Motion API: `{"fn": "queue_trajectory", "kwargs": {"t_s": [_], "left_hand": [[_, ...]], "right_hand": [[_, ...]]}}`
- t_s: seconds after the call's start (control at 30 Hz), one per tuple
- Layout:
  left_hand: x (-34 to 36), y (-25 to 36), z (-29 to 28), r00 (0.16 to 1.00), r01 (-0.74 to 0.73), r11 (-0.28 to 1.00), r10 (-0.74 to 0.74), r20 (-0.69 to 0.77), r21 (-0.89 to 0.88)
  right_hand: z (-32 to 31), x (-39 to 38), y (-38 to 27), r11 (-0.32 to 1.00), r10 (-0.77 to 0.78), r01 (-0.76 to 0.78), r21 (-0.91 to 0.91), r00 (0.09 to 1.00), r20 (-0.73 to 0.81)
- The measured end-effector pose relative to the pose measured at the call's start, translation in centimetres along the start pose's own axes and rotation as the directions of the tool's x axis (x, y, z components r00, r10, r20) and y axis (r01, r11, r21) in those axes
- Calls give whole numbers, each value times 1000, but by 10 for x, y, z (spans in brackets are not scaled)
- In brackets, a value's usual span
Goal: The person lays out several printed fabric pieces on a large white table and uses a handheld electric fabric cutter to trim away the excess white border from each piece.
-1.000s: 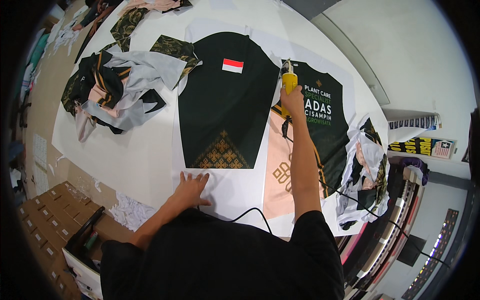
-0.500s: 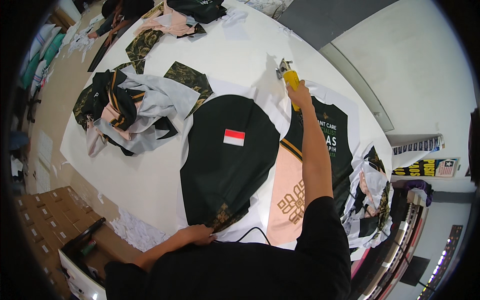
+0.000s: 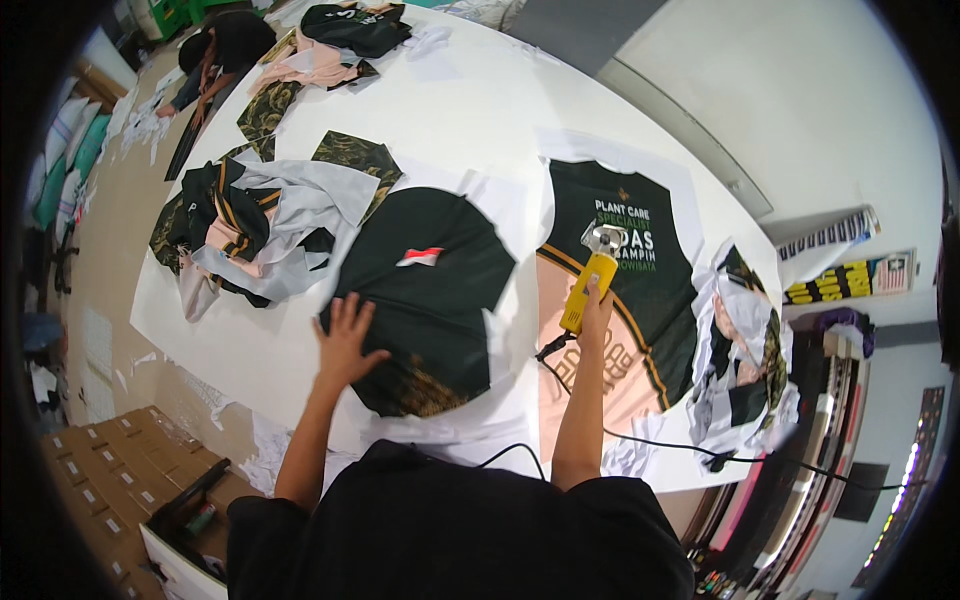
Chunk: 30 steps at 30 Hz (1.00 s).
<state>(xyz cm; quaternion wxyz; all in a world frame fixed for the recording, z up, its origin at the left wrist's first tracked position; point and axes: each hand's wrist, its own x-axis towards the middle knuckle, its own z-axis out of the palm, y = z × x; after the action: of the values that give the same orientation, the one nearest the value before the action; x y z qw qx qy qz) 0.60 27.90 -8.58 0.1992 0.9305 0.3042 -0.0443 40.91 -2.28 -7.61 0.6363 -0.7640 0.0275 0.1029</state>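
My right hand (image 3: pixel 597 312) is wrapped round the yellow body of an electric rotary cloth cutter (image 3: pixel 592 282), its metal head pointing away from me. The cutter is over a dark green and peach shirt panel (image 3: pixel 655 300) with printed lettering and a gold motif. My left hand (image 3: pixel 346 340) lies with fingers spread on the left edge of a dark green sleeve-shaped piece (image 3: pixel 430 310). A fold in that piece partly hides its red-and-white flag print (image 3: pixel 420 257). White cloth margin shows around both pieces.
A heap of grey, green and camouflage cut pieces (image 3: pixel 285 235) lies left on the white table (image 3: pixel 470 110); scraps (image 3: pixel 745 350) pile at the right edge. The cutter's black cord (image 3: pixel 660 443) runs rightward. Another person (image 3: pixel 235 50) bends over beyond the far left. Cardboard boxes (image 3: pixel 120 480) stand lower left.
My right hand has drawn the cutter back toward me from the table's far side. My left hand has moved from the sleeve piece's near edge onto its left side, and the piece has shifted and creased.
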Motion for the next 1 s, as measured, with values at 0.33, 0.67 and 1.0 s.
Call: {"fn": "queue_trajectory", "kwargs": {"t_s": [0.33, 0.67, 1.0], "left_hand": [[-30, -109, -44, 965, 255, 967, -255, 60, 9], [-36, -115, -30, 983, 163, 986, -165, 85, 31], [-20, -126, -33, 988, 95, 981, -114, 102, 169]], "right_hand": [[-173, -149, 52, 987, -49, 0, -160, 953, -299], [-127, -356, 7, 679, -105, -96, -728, 968, -226], [-62, -379, 29, 633, 0, -236, -738, 953, -304]]}}
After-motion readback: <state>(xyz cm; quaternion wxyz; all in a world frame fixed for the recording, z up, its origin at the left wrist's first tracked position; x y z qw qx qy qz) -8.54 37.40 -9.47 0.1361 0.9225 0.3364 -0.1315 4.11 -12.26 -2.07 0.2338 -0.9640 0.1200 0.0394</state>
